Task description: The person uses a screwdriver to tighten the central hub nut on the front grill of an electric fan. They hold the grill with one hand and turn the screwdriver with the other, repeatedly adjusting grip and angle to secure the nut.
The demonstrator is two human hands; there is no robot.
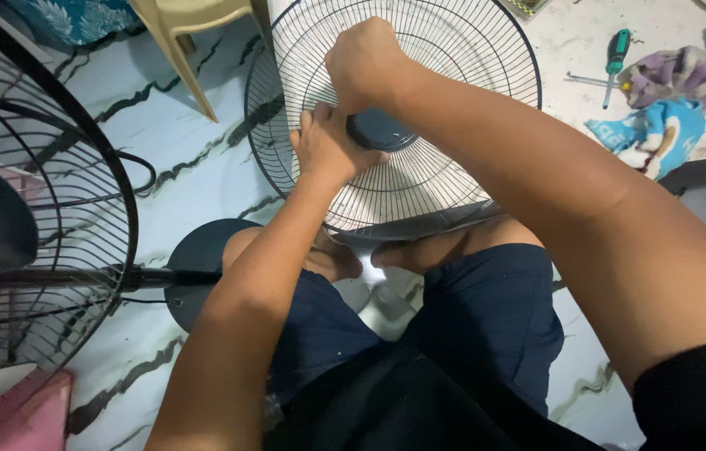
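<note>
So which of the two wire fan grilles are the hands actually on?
The round grille at centre, over the person's knees: both the left hand and right hand grip its dark hub. The other grille stands untouched at left.

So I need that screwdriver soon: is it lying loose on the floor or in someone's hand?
Loose. The green-handled screwdriver lies flat on the floor; both hands are on the fan guard.

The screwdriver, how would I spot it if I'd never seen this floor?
Start at the round wire fan guard the hands hold, then look to its upper right on the pale floor. The screwdriver lies beside crumpled cloths, the only thing with a green handle.
</note>
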